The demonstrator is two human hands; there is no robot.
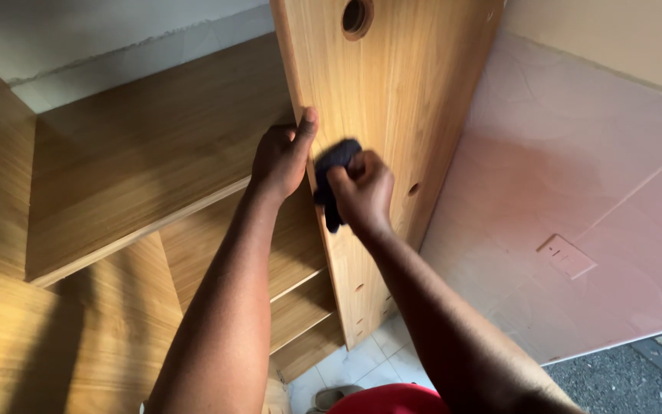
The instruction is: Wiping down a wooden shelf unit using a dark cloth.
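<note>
While the right hand [363,192] closes around a dark cloth [333,178] and presses it against the face of the upright wooden panel [392,92], the left hand [281,157] grips that panel's left edge, thumb laid along it. Above the cloth, near the panel's top, sits a round hole [355,15]. Left of the panel run wooden shelves [147,176]. Right of it spreads a pinkish wall [576,169] with a wall switch plate [566,257]. Below the panel lies a white tiled floor [362,364].

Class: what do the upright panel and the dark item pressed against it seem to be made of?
Upright panel: apparently wood or wood-look laminate board, smooth, with printed-looking grain and drilled holes. Dark cloth: seemingly soft fabric, crumpled in the right hand. The left hand grips the panel's edge.
</note>
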